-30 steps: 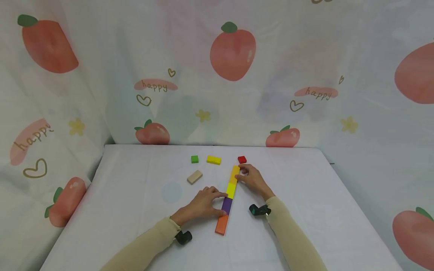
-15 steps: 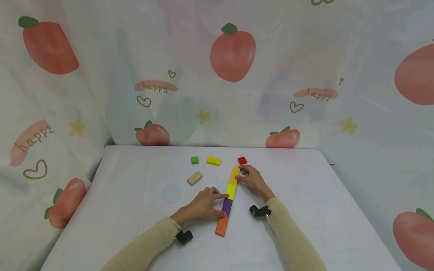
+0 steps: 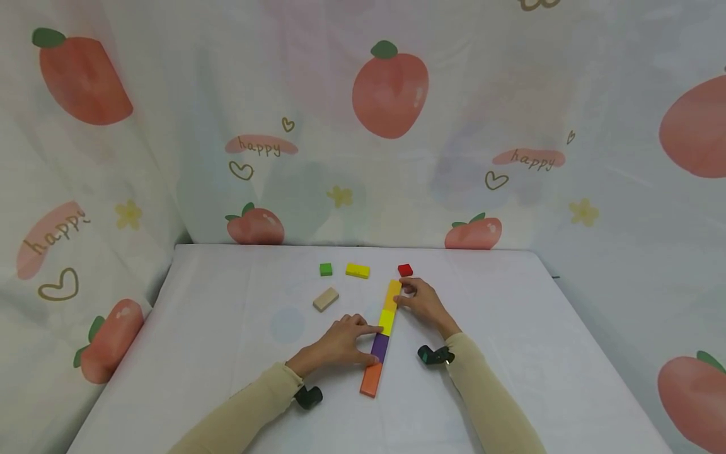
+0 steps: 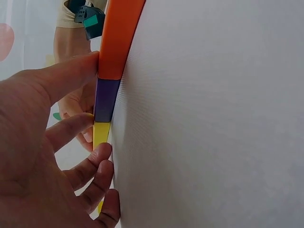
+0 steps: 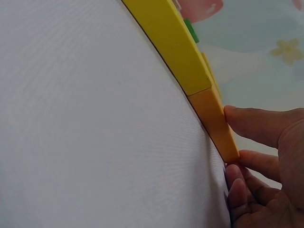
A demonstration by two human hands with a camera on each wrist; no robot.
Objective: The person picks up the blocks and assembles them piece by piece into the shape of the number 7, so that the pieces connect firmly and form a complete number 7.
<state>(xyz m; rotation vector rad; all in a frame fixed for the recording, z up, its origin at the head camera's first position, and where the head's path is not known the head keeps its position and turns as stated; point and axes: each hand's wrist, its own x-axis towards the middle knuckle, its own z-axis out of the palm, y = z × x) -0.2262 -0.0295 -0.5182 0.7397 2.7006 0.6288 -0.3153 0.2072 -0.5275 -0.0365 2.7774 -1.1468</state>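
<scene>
Four colours of block lie end to end in a slanting row: an orange block [image 3: 371,381] nearest me, then a purple block [image 3: 380,348], a yellow block [image 3: 386,321] and a light-orange block [image 3: 392,295] at the far end. Along the row's left side, my left hand [image 3: 340,340] touches it with thumb and index finger; in the left wrist view the thumb tip meets the orange block [image 4: 119,38]. My right hand [image 3: 425,302] touches the light-orange block [image 5: 213,121], thumb at its side and index finger by its far end.
Behind the row lie a green block [image 3: 326,270], another yellow block [image 3: 357,271] and a red block [image 3: 405,270]. A plain wooden block [image 3: 326,299] lies left of the row. White cloth [image 3: 238,284] covers the table, with a fruit-print curtain [image 3: 317,75] around it.
Nothing on the table has visibly moved, and both hands stay in place on the row. The head view has tilted up very slightly.
</scene>
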